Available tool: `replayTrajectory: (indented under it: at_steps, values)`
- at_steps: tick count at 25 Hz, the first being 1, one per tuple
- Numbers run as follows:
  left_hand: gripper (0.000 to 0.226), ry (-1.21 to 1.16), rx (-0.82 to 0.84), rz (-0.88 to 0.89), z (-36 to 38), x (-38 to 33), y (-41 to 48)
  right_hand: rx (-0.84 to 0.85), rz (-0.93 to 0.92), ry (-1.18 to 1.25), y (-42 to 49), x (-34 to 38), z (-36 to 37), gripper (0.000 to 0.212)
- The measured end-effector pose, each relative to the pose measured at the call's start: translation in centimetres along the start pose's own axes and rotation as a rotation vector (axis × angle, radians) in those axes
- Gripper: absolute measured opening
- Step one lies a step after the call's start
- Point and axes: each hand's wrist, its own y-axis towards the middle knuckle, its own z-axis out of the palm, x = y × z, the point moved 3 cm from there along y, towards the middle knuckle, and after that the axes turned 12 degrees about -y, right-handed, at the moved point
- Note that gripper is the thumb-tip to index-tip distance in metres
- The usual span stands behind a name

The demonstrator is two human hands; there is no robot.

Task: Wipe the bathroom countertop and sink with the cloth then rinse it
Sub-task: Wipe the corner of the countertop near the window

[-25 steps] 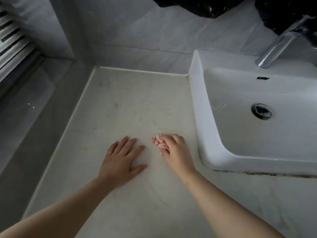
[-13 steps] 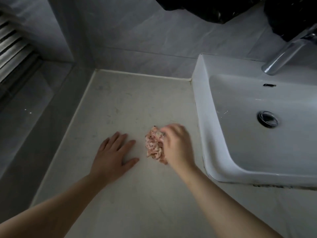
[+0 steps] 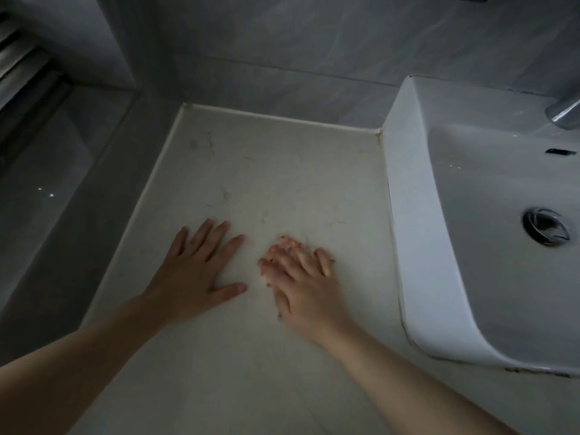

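One small pink-and-white speckled cloth point(image 3: 266, 262) lies on the pale marble-look countertop point(image 3: 266, 171), just left of the white rectangular ceramic sink point(image 3: 405, 215). It is almost wholly covered by the right hand point(image 3: 306, 284). That hand's fingers lie fairly straight and spread, pressing the cloth flat rather than gripping it; blur hides finer detail. The left hand point(image 3: 194, 271), farther left of the sink, rests palm-down with fingers splayed and holds nothing.

Judgement: the cloth is light, soft and limp, and likely to bunch. It is best worked under flat palm pressure and gathered at its middle for rinsing.

Count: one cloth, one sink, one chrome tap point(image 3: 565, 113), one round drain point(image 3: 545, 230), two hands.
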Motion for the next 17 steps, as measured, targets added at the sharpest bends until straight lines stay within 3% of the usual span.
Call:
replayTrajectory:
  at_steps: [1, 4, 5, 6, 9, 10, 12, 14, 17]
  values:
    - [0.076, 0.002, -0.003, 0.013, 0.0, 0.6, 0.3, 0.019, 0.075, -0.04, 1.3, -2.1, 0.0, 0.048]
    - [0.084, -0.059, -0.075, -0.148, -1.1, 3.7, 2.1, 0.174, 0.753, -0.028, 6.1, -9.0, -0.3, 0.053]
    - [0.088, -0.094, -0.099, -0.223, -1.5, 4.9, 2.9, 0.253, 0.826, 0.001, 7.4, -8.5, -0.3, 0.055]
    - [0.092, -0.116, -0.096, -0.277, -1.7, 6.0, 3.5, 0.249, 0.754, 0.017, 8.7, -6.7, -0.1, 0.057]
    - [0.103, -0.087, -0.045, -0.295, -1.8, 7.9, 4.4, 0.132, 0.131, 0.001, 9.7, -0.4, 1.2, 0.056]
    - [0.105, -0.059, -0.05, -0.278, -1.7, 8.1, 4.5, 0.091, 0.083, -0.003, 10.3, -2.0, 1.2, 0.058]
    - [0.101, -0.017, -0.038, -0.266, -1.3, 8.0, 4.4, 0.065, 0.332, -0.089, 12.0, -9.1, 1.3, 0.064]
    - [0.096, -0.01, -0.019, -0.272, -1.1, 7.9, 4.2, 0.151, 0.647, -0.129, 12.9, -15.5, 1.2, 0.058]
    - [0.093, 0.005, -0.013, -0.252, -1.5, 8.1, 4.4, 0.203, 0.882, -0.054, 16.0, -18.0, 1.3, 0.056]
